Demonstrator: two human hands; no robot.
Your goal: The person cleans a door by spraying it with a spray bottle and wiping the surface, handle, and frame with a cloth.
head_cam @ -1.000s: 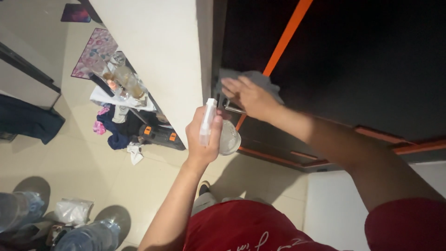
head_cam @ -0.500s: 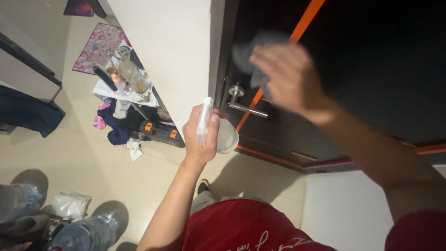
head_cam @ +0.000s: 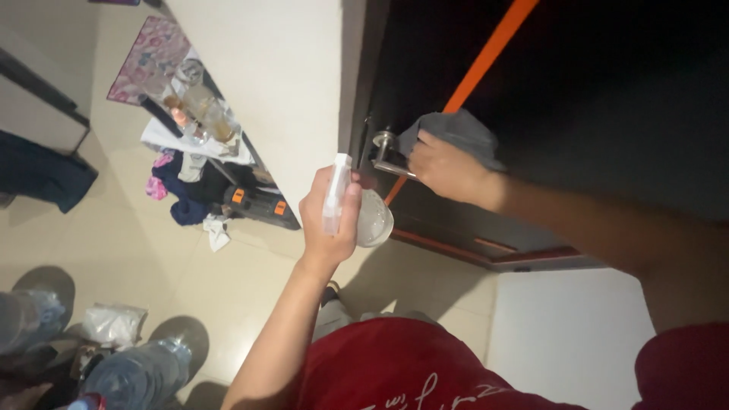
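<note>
My left hand (head_cam: 329, 220) grips a clear spray bottle (head_cam: 355, 212) with a white nozzle, held in front of the wall corner. My right hand (head_cam: 444, 168) holds a grey cloth (head_cam: 456, 130) and presses it onto the metal lever handle (head_cam: 387, 156) of a dark door (head_cam: 592, 99) with an orange stripe (head_cam: 486, 57). Only the handle's round base and part of the lever show left of my fingers.
A white wall (head_cam: 273, 83) stands left of the door. On the tiled floor (head_cam: 152, 266) lie a cluttered low shelf with bottles (head_cam: 194, 114), piled clothes (head_cam: 182, 190), a patterned rug (head_cam: 148, 64), large water bottles (head_cam: 129, 372) and a plastic bag (head_cam: 114, 323).
My right hand with the cloth rose up the door panel half a second ago, then came back down onto the lever handle. My left hand kept the spray bottle nearly still.
</note>
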